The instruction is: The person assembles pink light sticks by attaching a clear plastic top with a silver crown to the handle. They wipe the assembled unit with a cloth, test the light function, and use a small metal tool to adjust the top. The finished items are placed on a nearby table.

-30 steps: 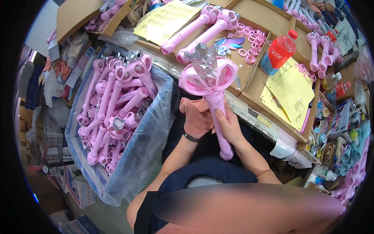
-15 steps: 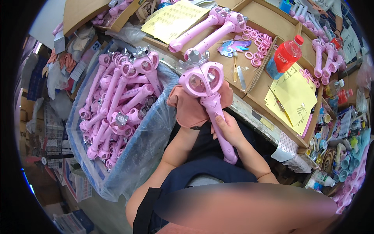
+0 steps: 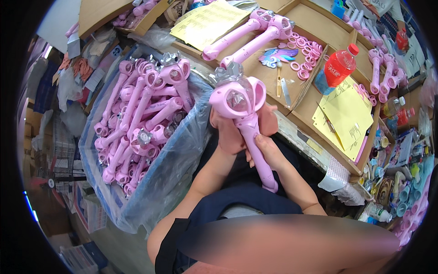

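- The pink toy wand [image 3: 246,123] sits near the middle of the view, its rounded head with a silver crown at 12 o'clock and its handle running down towards 5 o'clock.
- The right hand [image 3: 269,153] grasps the handle about halfway along, thumb laid on the front of it.
- The left hand [image 3: 230,134] is behind the wand, just under the head, with a salmon-coloured cloth [image 3: 269,119] around it; whether its fingers are clenched on the wand, I cannot tell.
- At 9 o'clock from the hands, a bin lined with clear plastic [image 3: 173,164] holds a heap of finished pink wands [image 3: 141,118].
- At 12 o'clock, two more wands [image 3: 246,34] lie in a shallow cardboard tray [image 3: 315,16], with loose pink rings [image 3: 306,50] beside them.
- At 2 o'clock, a red drink bottle [image 3: 337,68] lies tilted, just above yellow paper sheets [image 3: 349,114].
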A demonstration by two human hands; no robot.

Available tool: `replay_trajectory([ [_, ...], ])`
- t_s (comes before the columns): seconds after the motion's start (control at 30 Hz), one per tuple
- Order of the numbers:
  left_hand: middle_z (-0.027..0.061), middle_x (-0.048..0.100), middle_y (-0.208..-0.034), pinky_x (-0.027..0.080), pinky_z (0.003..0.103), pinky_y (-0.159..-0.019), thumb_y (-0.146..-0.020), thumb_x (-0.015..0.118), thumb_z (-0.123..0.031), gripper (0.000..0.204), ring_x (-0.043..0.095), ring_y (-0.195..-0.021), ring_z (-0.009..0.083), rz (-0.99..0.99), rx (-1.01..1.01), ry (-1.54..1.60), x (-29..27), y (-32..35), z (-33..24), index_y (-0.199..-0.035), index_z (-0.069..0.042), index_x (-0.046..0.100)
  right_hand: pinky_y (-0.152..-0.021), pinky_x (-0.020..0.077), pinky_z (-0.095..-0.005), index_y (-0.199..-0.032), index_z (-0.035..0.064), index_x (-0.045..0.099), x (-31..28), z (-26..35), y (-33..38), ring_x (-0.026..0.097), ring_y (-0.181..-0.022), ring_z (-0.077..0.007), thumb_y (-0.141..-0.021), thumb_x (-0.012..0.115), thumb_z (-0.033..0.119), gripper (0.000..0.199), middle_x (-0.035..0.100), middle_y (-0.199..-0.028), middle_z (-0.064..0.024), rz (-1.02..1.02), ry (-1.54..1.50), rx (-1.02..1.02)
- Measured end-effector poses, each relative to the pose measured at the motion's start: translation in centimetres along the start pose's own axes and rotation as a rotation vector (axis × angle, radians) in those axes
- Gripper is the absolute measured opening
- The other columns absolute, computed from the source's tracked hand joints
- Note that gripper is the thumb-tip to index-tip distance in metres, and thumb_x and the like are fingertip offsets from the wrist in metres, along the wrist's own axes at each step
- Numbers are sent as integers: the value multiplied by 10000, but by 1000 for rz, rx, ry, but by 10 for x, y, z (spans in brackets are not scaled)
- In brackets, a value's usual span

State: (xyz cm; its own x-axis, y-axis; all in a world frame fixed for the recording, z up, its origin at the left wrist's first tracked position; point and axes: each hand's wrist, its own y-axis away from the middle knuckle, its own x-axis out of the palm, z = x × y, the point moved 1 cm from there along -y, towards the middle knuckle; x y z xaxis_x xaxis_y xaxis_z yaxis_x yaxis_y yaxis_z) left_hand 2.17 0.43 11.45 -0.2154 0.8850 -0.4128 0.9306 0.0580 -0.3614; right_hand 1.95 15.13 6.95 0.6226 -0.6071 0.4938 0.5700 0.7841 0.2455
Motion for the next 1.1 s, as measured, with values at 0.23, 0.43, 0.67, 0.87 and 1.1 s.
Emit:
replay_trajectory([
  [0.23,100,645,-1019,515,322,-732,-904,625,-260,317,634,-900,202,295,-148,382,-8,-36,75,-1129,-39,600,-890,507,-388,-1279,-26,546,0,23,3,672,-961,-271,-977,567,350,483,683,-1040,-153,-500,727,-354],
  [0.43,154,673,-952,567,353,-715,-943,617,-228,298,680,-827,253,563,-378,1065,18,0,101,-1136,-6,570,-1006,451,-383,-1431,-6,398,-17,54,-10,556,-1206,-266,-858,731,195,692,515,-1347,-203,-574,534,-703],
  [0.67,104,680,-810,557,330,-516,-840,716,-160,297,671,-632,216,241,85,243,18,9,47,-1069,-9,602,-966,475,-378,-1422,-3,419,-17,51,-16,615,-1135,-271,-840,714,200,683,595,-1267,-200,-597,603,-698],
  [0.87,67,667,-771,514,323,-643,-640,829,-167,406,662,-710,216,298,120,-69,7,-3,31,-997,-82,656,-997,446,-376,-1419,4,426,-29,44,-17,588,-1175,-265,-882,689,246,646,584,-1277,-193,-616,742,-743],
  [1.1,79,580,-1061,465,309,-868,-847,690,-225,445,549,-1005,178,-312,-98,586,25,1,53,-1222,-65,514,-1027,405,-351,-1366,-13,495,-28,35,-20,520,-1211,-220,-1026,510,263,438,516,-1334,-155,-555,383,-666],
])
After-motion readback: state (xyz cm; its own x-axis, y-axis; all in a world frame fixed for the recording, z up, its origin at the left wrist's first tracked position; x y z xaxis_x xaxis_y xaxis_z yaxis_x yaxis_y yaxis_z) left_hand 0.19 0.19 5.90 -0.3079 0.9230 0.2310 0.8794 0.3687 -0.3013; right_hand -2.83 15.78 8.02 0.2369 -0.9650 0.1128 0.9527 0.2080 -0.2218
